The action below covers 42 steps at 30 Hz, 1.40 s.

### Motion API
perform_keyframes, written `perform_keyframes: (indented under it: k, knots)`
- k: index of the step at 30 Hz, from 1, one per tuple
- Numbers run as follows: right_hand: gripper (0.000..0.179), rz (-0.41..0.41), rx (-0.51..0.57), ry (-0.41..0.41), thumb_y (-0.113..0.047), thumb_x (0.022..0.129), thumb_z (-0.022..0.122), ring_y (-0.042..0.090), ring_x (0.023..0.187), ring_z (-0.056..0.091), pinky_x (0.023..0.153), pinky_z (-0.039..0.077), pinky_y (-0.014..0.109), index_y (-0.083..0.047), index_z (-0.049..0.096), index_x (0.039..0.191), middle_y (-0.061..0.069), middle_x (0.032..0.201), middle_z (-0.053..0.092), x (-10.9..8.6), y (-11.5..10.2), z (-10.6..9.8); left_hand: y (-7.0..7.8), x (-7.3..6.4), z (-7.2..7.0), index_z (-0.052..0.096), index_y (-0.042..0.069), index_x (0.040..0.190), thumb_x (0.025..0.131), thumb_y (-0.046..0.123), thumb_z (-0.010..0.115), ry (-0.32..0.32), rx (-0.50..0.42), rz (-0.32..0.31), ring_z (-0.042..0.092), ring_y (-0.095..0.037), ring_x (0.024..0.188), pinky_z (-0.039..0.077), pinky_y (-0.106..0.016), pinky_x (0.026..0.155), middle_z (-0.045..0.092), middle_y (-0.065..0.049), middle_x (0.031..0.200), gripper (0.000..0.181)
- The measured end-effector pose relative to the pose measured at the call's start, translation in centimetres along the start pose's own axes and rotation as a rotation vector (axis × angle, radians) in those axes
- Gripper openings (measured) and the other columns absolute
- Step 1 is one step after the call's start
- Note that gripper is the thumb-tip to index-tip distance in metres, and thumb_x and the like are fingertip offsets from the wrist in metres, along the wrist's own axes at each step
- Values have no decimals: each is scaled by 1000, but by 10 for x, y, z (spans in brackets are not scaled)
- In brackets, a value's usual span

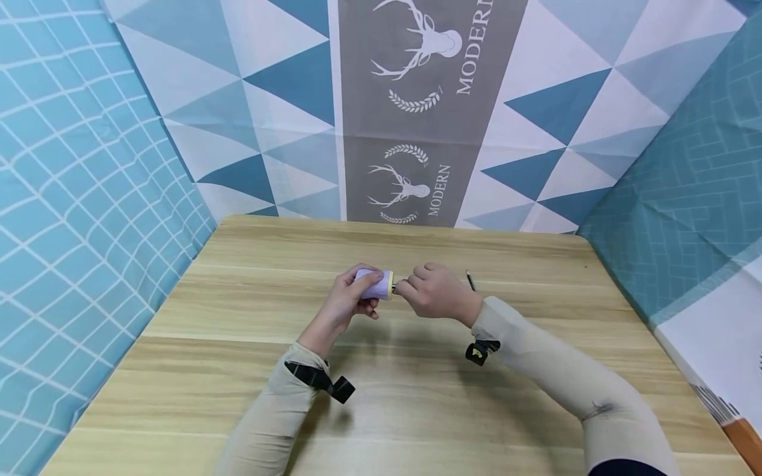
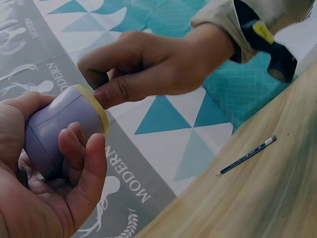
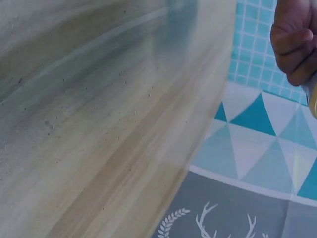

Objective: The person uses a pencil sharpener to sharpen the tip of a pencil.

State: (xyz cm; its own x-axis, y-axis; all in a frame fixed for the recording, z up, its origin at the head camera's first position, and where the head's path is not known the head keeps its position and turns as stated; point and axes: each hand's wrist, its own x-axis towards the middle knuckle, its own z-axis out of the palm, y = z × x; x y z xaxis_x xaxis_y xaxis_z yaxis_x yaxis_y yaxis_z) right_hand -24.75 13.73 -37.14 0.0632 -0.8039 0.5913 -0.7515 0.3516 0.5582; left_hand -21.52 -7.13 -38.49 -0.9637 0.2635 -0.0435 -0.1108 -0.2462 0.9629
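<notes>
My left hand (image 1: pixel 351 294) grips a purple barrel-shaped device (image 1: pixel 372 284) with a yellow rim, which looks like a pencil sharpener. Its thumb lies along the body and the fingers curl round the underside. At the yellow-rimmed end, a short dark slim piece (image 1: pixel 394 287) shows between device and right hand. My right hand (image 1: pixel 437 291) pinches at that piece with curled fingers, which hide most of it. In the left wrist view the right thumb (image 2: pixel 119 91) is right at the yellow rim. The right wrist view catches the left hand (image 3: pixel 297 44) at its edge.
A dark pencil (image 1: pixel 470 280) lies on the wooden table (image 1: pixel 208 370) just beyond the right hand. Patterned cloth hangs behind the table (image 1: pixel 286 119), with blue grid cloth (image 1: pixel 89 198) on the left and teal cloth (image 1: pixel 684 198) on the right.
</notes>
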Motion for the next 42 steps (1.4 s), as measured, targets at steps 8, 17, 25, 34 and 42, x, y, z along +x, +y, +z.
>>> perform_keyframes:
  k: [8,17,25,34,42]
  knots:
    - [24,337,512,-186,-15,104,52,5,44,29,39,26,21,-9,43,83,-6,54,34,12,-4,-9,-1,3,-3,59,8,101,96,20,60,11,-9,-10,50,-10,48,54,-25,44,52,-6,66,14]
    - [28,1091,1574,-516,-14,106,44,6,44,28,41,23,21,-8,43,79,-6,55,33,20,6,-19,-1,-1,-2,60,6,102,95,19,63,14,17,-5,52,-12,51,55,-26,46,54,-8,70,15]
    - [30,1397,1979,-612,-16,108,35,5,41,27,43,22,19,-7,47,82,-8,49,29,16,13,-23,-3,-1,2,60,1,110,95,17,64,-30,54,32,55,-13,51,56,-27,46,56,-9,68,23]
    - [17,956,967,-453,-24,103,56,13,53,45,48,41,29,-11,61,93,-3,65,53,6,9,-43,-4,0,6,59,3,112,96,18,63,-55,21,6,55,-13,53,56,-28,47,56,-9,70,22]
    - [30,198,259,-117,-22,108,41,13,60,52,49,48,25,-4,58,92,3,75,58,-10,-1,-22,-1,0,5,59,4,109,97,17,61,-27,10,2,54,-11,48,57,-28,46,56,-8,65,19]
